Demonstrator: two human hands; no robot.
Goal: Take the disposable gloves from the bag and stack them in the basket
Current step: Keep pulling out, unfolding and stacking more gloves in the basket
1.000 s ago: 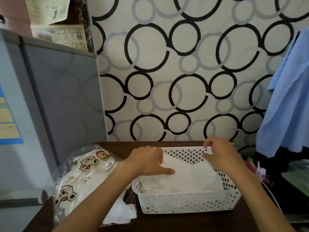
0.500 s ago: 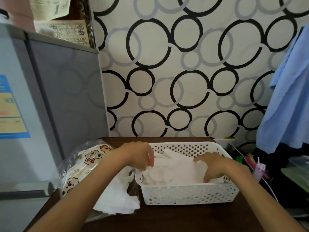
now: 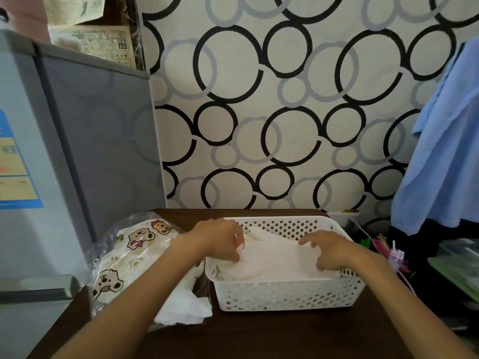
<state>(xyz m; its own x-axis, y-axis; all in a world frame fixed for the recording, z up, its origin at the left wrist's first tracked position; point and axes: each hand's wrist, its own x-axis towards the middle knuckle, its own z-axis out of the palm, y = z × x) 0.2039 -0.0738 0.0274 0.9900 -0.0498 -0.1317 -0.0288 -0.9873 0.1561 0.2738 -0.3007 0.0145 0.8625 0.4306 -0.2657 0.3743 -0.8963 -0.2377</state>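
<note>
A white perforated basket (image 3: 285, 294) stands on the dark wooden table and holds a flat stack of translucent white disposable gloves (image 3: 280, 257). My left hand (image 3: 220, 239) is over the basket's left end, fingertips down, pinching the top glove. Over the right half of the stack, my right hand (image 3: 329, 251) rests its bent fingertips on the gloves. Left of the basket lies the clear bag with bear prints (image 3: 124, 257). More gloves (image 3: 186, 307) spill from its mouth under my left forearm.
A grey fridge (image 3: 77, 164) stands tight against the table's left side. The circle-patterned wall is just behind the basket. Blue cloth (image 3: 445, 151) hangs at the right, with colourful clutter (image 3: 383, 247) and a green tray (image 3: 456, 270) below it beside the table's right edge.
Both hands lowered a glove onto the stack. The right hand came down from the basket's far rim onto the gloves, and the left hand shifted to the stack's left end.
</note>
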